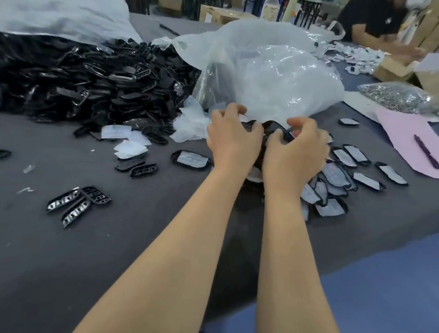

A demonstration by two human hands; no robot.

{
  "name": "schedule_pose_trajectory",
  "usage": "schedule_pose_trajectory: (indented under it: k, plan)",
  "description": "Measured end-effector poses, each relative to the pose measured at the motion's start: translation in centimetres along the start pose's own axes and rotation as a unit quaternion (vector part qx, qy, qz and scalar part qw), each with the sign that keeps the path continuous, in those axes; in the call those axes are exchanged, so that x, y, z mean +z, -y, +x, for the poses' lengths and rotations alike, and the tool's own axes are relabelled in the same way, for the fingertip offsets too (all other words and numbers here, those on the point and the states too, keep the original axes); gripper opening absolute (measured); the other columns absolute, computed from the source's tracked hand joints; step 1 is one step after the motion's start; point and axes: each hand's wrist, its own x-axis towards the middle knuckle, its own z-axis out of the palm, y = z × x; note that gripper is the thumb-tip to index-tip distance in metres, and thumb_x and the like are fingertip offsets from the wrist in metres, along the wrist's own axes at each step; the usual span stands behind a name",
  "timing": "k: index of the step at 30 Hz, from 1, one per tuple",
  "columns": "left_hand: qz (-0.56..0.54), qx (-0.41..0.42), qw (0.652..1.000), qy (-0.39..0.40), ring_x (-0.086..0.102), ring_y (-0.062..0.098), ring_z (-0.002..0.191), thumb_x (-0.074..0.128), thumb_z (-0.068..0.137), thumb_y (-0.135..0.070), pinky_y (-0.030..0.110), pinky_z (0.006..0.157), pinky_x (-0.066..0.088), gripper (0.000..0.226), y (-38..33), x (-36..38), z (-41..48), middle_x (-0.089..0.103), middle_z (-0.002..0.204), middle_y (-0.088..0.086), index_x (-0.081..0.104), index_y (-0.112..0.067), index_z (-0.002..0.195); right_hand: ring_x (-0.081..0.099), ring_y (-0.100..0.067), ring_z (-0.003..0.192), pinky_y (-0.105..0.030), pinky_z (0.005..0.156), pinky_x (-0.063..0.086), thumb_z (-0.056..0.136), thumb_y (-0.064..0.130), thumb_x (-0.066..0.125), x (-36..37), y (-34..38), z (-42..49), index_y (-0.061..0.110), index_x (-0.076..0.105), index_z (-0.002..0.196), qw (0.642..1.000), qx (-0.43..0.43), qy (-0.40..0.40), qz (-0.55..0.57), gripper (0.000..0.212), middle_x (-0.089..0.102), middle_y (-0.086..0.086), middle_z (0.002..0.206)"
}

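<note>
Black plastic part (pixel 271 125) held just in front of clear bag (pixel 269 75); left hand (pixel 232 141) and right hand (pixel 298 153) both curl fingers round it.

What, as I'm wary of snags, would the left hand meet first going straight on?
Probably the clear plastic bag, just beyond the left hand and the black part it grips; depth unclear.
</note>
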Motion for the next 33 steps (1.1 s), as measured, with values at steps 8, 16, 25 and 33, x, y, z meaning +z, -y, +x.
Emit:
schedule_pose_trajectory:
  k: [8,16,25,33]
  plan:
    - [-0.075,-0.036,0.982,-0.167,0.055,0.014,0.101,0.055,0.092,-0.015,0.022,0.089,0.043,0.02,3.8,-12.8,2.1,0.057,0.12,0.008,0.059,-0.013,0.112,0.06,-0.02,0.092,-0.028,0.08,0.043,0.089,0.013,0.057,6.0,9.0,-7.7,0.01,0.064,0.099,0.955,-0.099,0.215,0.18,0.012,0.067,-0.004,0.096]
    - [-0.075,-0.135,0.935,-0.319,0.055,0.017,0.101,0.05,0.092,-0.011,0.026,0.093,0.044,0.022,11.2,-26.1,0.9,0.056,0.124,0.011,0.059,-0.011,0.113,0.057,-0.03,0.103,-0.033,0.077,0.044,0.09,0.022,0.053,12.9,16.5,-18.3,0.008,0.068,0.099,0.852,-0.206,0.474,0.085,0.022,0.066,-0.011,0.106]
    - [0.218,-0.215,0.872,-0.382,0.022,0.03,0.142,0.051,0.093,-0.02,0.042,0.117,0.012,0.04,15.9,-33.1,-1.1,0.035,0.149,0.009,0.051,-0.016,0.133,0.043,-0.029,0.121,-0.039,0.101,0.032,0.092,0.02,0.052,16.3,18.4,-23.2,0.018,0.056,0.121,0.865,-0.211,0.449,-0.069,0.029,0.046,-0.009,0.128]
    - [0.386,-0.26,0.855,-0.228,-0.004,0.035,0.147,0.045,0.092,-0.006,0.06,0.112,-0.012,0.03,17.9,-31.5,-1.0,0.043,0.145,0.008,0.059,-0.016,0.116,0.051,-0.026,0.115,-0.038,0.099,0.039,0.089,0.012,0.056,16.5,18.3,-21.4,0.017,0.054,0.114,0.843,-0.176,0.508,-0.015,0.026,0.059,-0.005,0.119]
